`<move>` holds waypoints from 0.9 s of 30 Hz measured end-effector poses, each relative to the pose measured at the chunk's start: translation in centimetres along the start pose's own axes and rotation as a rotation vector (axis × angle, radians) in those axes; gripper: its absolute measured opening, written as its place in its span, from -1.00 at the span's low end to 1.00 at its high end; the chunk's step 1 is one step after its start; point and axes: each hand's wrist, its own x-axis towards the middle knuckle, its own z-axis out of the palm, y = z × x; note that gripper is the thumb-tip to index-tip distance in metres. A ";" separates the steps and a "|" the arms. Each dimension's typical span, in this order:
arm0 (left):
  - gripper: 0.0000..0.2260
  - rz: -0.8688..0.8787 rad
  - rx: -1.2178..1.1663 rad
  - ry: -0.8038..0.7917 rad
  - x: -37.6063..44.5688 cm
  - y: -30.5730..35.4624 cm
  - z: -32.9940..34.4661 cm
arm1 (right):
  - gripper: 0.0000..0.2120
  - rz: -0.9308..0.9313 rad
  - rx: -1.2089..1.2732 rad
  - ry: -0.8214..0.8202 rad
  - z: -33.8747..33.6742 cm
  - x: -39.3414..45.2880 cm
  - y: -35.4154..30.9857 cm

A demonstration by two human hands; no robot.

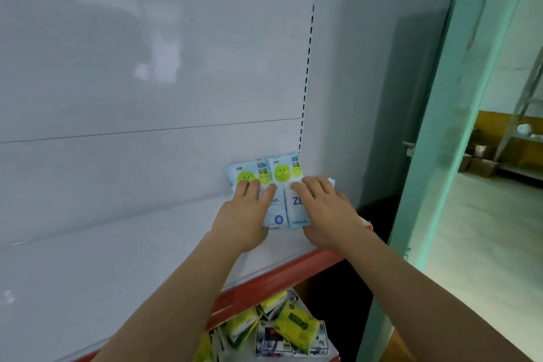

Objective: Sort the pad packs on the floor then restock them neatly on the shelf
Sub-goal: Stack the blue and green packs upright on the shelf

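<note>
Two light-blue pad packs with green round faces stand side by side at the back right corner of the white shelf (117, 244): the left pack (249, 172) and the right pack (286, 169). My left hand (245, 214) lies flat on the left pack with straight fingers. My right hand (326, 211) presses on the right pack, its fingers spread over the pack's top. Several more packs, yellow-green and white, lie in a heap on the floor (282, 329) below the shelf.
The shelf has a red front edge (282, 273) and a slotted upright (307, 76) at its right end. To the right stand a green door frame (458, 126) and an open doorway into another room with cardboard boxes (482, 166).
</note>
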 end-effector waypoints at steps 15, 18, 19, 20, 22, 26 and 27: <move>-0.17 -0.315 -0.098 -0.281 7.9 1.5 3.1 | -0.18 -0.395 0.231 -0.289 6.8 10.5 9.3; -0.12 -0.326 -0.100 -0.270 7.5 1.3 3.0 | -0.16 -0.441 0.211 -0.339 7.2 11.3 9.7; -0.09 -0.330 -0.100 -0.262 7.3 1.1 2.9 | -0.16 -0.449 0.197 -0.333 7.2 11.4 9.8; -0.07 -0.331 -0.103 -0.255 7.1 0.9 2.7 | -0.17 -0.454 0.198 -0.315 7.2 11.5 9.9; -0.05 -0.324 -0.124 -0.234 6.5 0.2 2.5 | -0.17 -0.468 0.233 -0.239 6.7 11.7 10.0; -0.15 -0.315 -0.227 -0.151 4.9 -1.5 2.5 | -0.18 -0.581 0.269 -0.095 5.6 12.2 9.0; -0.19 -0.314 -0.226 -0.156 4.6 -1.8 2.5 | -0.19 -0.616 0.258 -0.081 5.6 12.2 8.4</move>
